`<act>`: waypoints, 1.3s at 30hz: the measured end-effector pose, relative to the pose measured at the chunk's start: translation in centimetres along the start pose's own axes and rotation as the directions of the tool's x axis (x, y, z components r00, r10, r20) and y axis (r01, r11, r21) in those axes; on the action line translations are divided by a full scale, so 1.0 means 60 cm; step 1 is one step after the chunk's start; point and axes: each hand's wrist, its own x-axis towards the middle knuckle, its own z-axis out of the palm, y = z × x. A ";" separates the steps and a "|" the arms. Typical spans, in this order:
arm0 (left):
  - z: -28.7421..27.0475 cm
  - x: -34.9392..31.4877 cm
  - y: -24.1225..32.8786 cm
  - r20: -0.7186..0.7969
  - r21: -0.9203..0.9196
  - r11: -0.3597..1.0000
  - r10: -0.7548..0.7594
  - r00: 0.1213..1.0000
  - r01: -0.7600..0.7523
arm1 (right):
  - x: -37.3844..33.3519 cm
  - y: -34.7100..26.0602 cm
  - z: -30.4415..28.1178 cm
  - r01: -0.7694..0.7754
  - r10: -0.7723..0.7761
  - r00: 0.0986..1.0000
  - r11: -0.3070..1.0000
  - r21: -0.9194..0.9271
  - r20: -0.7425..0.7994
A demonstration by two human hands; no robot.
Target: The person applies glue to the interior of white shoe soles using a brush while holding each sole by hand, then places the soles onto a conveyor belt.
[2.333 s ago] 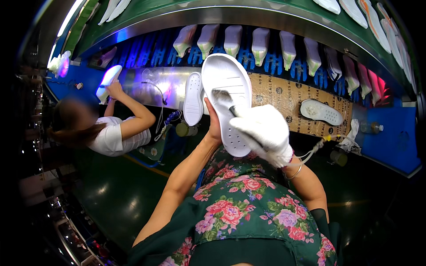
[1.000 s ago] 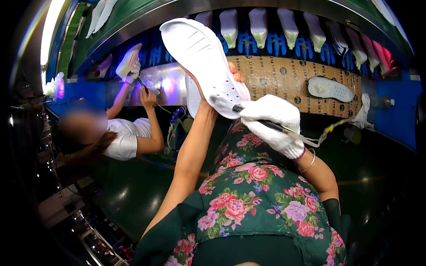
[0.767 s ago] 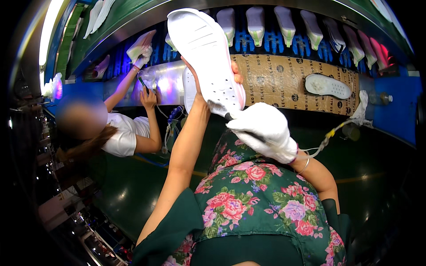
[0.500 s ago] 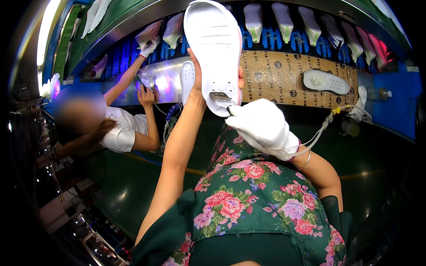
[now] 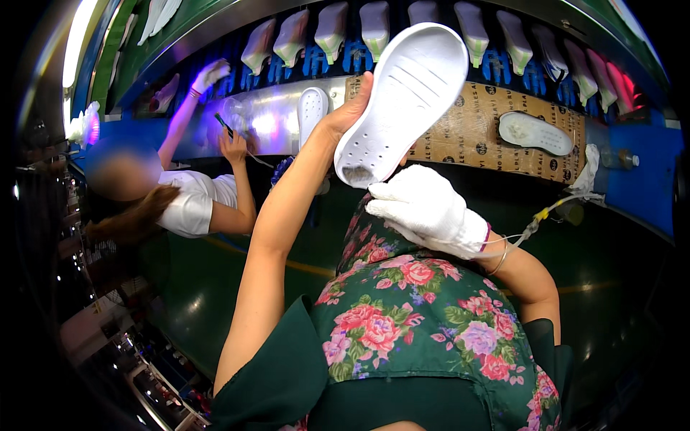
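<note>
A white shoe sole [image 5: 424, 75] is raised in front of me, tilted with its toe end to the upper right and its heel end low. My left hand [image 5: 352, 108] grips its left edge, thumb along the side and the other fingers mostly hidden behind. Near the heel is a greyish patch [image 5: 357, 174]. My right hand [image 5: 424, 205], in a white knitted glove, is closed beside the heel. A small dark tip shows at its fingertips; the rest of what it holds is hidden. A clear tube [image 5: 528, 228] runs along the wrist.
Another sole [image 5: 535, 133] lies on the cardboard-covered bench [image 5: 474, 140]; a white sole [image 5: 313, 111] rests on the bench's metal part. Several shoes [image 5: 471, 32] stand on blue holders behind. A clear bottle [image 5: 619, 156] and white cloth [image 5: 589, 169] are right. A co-worker [image 5: 198, 201] works left.
The sole has swung so its toe end leans right and sits lower. My right hand stays by the heel. The co-worker's gloved hand has come away from a shoe toward the left.
</note>
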 end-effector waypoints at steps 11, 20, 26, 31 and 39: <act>0.002 0.042 -0.012 -0.073 0.378 0.925 -0.022 0.997 0.048 | -0.025 0.011 -0.046 -0.345 0.407 0.912 0.829 0.441 -0.050; 0.018 0.039 -0.129 0.008 -0.163 0.943 0.296 0.955 -0.291 | -0.034 0.073 -0.101 -0.477 0.508 0.733 0.858 0.191 -0.453; 0.042 0.032 -0.148 -0.141 -0.066 0.962 0.254 0.957 -0.265 | -0.017 0.068 -0.100 -0.415 0.418 0.841 0.906 0.087 -0.342; 0.047 0.009 -0.150 -0.062 -0.390 0.896 0.205 0.977 -0.213 | -0.015 0.046 -0.091 -0.367 0.351 0.887 0.930 0.003 -0.299; 0.071 -0.019 -0.160 0.133 -0.787 0.586 0.466 0.875 -0.192 | -0.018 0.025 -0.083 -0.201 0.178 0.950 0.977 -0.068 -0.256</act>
